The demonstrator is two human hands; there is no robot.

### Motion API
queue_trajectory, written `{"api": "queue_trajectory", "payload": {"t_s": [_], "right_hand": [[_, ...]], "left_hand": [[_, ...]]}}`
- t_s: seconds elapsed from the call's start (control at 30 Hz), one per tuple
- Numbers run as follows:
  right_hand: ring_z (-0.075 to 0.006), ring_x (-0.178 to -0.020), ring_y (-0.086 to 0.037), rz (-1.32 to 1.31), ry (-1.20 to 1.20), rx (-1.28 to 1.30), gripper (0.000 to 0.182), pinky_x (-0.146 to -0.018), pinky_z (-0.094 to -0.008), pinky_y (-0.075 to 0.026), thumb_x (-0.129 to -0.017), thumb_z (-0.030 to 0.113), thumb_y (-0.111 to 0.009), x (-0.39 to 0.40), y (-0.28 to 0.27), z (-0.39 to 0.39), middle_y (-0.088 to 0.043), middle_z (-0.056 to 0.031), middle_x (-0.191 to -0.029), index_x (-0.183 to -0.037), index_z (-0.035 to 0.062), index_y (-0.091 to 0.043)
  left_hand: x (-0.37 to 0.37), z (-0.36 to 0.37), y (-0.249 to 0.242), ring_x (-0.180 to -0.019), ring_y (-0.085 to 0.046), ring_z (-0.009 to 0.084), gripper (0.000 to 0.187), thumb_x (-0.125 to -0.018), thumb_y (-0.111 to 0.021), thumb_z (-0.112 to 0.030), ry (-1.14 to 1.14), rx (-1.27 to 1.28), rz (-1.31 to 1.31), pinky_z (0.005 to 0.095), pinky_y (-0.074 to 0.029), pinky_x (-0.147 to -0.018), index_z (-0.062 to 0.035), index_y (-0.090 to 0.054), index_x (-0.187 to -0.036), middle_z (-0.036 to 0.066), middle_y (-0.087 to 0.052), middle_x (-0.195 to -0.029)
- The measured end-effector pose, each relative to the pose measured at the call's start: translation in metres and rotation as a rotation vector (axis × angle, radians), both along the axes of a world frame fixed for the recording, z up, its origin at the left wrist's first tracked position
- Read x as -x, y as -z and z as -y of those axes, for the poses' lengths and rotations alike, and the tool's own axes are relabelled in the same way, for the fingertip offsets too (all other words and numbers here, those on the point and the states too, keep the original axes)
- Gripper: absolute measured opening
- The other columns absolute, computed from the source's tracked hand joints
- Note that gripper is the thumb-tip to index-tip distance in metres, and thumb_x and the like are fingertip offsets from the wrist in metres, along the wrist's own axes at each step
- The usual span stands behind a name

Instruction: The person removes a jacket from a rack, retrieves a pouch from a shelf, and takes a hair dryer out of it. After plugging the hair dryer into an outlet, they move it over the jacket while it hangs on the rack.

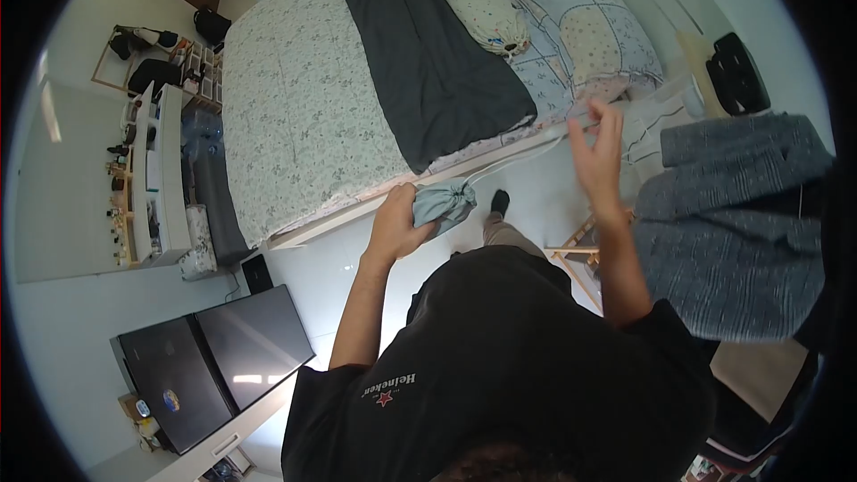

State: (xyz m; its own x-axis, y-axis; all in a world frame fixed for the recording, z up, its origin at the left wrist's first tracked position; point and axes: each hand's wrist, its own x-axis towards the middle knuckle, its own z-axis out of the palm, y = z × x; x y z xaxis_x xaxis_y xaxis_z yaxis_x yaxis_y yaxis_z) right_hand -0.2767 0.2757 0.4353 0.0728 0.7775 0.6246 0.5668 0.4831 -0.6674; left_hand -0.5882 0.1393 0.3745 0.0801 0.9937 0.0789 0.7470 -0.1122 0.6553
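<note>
The bed [295, 98] is spreading from eleven to one o'clock, its far edge running out of view. At eight o'clock the fridge [214, 366] is standing; at five, the black shirt [536, 375] is blocking much of the floor [335, 277]. Grey cloth [732, 223] is hanging at three, covering whatever is under it. The dark blanket [402, 45] is lying across the bed, with the bolster [473, 0] and pillow [598, 22] beyond, toward one. A black case [736, 71] is sitting at two, its contents not showing.

The right hand [598, 147], at two o'clock from centre, is blurring, fingers partly curled and apart; whether it is gripping the cord cannot be told. The left hand [393, 223], just left of centre, is closing around the pouch [444, 203], hiding one end. The white cord [522, 156] is running from its gathered mouth toward the right hand, its far end blurring.
</note>
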Motion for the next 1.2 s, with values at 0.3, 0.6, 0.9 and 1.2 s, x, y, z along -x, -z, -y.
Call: {"api": "queue_trajectory", "payload": {"t_s": [0.3,0.6,0.9,1.2], "right_hand": [[-0.0298,-0.098,-0.057,0.234,-0.647,0.257,0.023,-0.083,-0.0383,-0.048,-0.076,0.006,-0.071,0.074,0.035,-0.07,-0.06,-0.0111,-0.104,-0.099,0.0031,-0.068],[-0.0273,-0.092,-0.056,0.548,-0.769,0.09,0.026,-0.076,-0.0383,-0.046,-0.071,0.015,-0.077,0.063,0.067,-0.203,-0.053,-0.0099,-0.099,-0.087,0.004,-0.059],[-0.0234,-0.089,-0.057,0.639,-0.678,0.12,0.011,-0.077,-0.0366,-0.043,-0.075,0.011,-0.067,0.074,0.105,-0.273,-0.054,-0.0062,-0.089,-0.082,0.0074,-0.06],[-0.0221,-0.089,-0.056,0.577,-0.443,0.149,0.007,-0.078,-0.0368,-0.043,-0.075,0.013,-0.068,0.076,0.166,-0.3,-0.061,-0.003,-0.081,-0.079,0.0097,-0.063]], "left_hand": [[-0.022,-0.143,0.018,-0.09,-0.054,0.0406,0.041,-0.078,-0.074,-0.026,-0.044,0.098,0.035,0.0461,-0.044,-0.078,0.0004,-0.049,-0.097,0.022,-0.055,-0.092],[-0.041,-0.272,0.048,-0.095,-0.055,0.0406,0.039,-0.083,-0.071,-0.025,0.095,0.138,0.1,0.0463,-0.046,-0.082,0.0009,-0.05,-0.103,0.022,-0.057,-0.098],[-0.028,-0.384,0.067,-0.108,-0.058,0.0392,0.05,-0.08,-0.077,-0.021,0.315,0.246,0.073,0.044,-0.048,-0.09,0.0009,-0.051,-0.116,0.021,-0.06,-0.115],[-0.035,-0.436,0.076,-0.092,-0.062,0.0312,0.032,-0.077,-0.074,-0.004,0.532,-0.186,0.147,0.0381,-0.051,-0.08,-0.0043,-0.058,-0.105,0.013,-0.063,-0.106]]}}
